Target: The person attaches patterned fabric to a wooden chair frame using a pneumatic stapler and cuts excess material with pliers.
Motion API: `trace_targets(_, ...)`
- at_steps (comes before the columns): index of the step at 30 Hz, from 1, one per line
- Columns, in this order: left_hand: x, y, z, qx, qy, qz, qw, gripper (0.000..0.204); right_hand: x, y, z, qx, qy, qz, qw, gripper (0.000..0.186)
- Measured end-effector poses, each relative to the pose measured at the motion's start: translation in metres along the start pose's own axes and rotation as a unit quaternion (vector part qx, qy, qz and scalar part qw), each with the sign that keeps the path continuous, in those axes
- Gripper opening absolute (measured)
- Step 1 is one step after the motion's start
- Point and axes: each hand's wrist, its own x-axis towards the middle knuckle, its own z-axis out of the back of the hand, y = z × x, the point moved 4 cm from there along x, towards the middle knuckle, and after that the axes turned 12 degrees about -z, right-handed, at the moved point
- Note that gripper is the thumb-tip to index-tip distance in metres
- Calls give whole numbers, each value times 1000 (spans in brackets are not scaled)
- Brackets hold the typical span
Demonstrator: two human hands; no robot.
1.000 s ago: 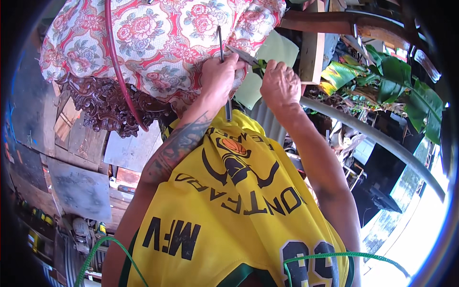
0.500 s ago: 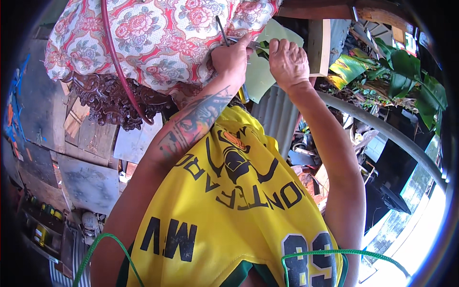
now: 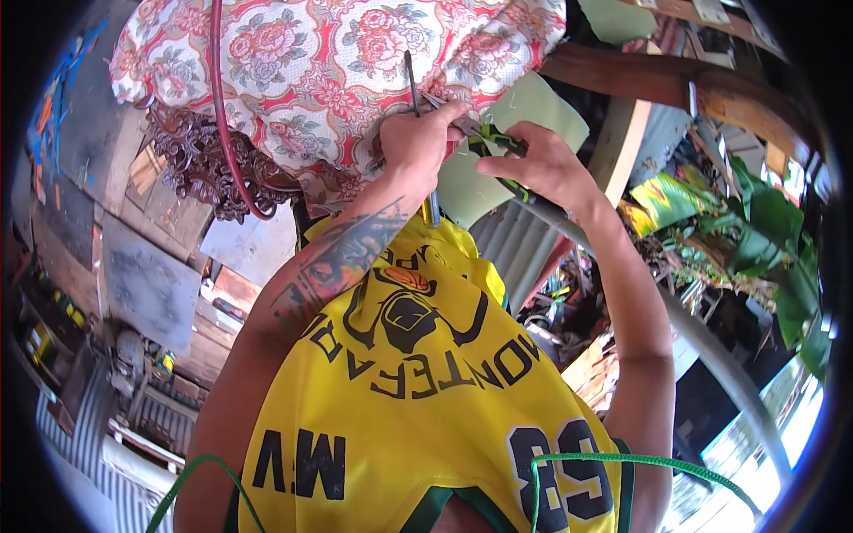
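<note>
Head view, twelve o'clock: the left hand (image 3: 416,142) grips a dark rod (image 3: 410,75); toward two o'clock, the right hand (image 3: 553,171) grasps green-handled pliers (image 3: 499,138).

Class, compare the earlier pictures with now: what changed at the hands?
The right hand loosened from a fist, thumb and fingers parting, so the green-handled pliers show more, handles spread. Nothing was visibly let go. The left hand stayed around the slim dark tool at the floral cloth.
</note>
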Motion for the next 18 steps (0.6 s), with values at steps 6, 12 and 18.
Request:
trace_targets(6,-10,1,0,7,-56,-15,998,32,15,-24,-20,562,397,-173,704,47)
trace_targets(12,-27,-12,-6,58,-96,-3,994,33,33,-36,-38,583,608,-191,504,51)
trace_targets(18,-23,-20,15,229,-75,-99,966,47,43,-37,-25,478,592,-236,604,24)
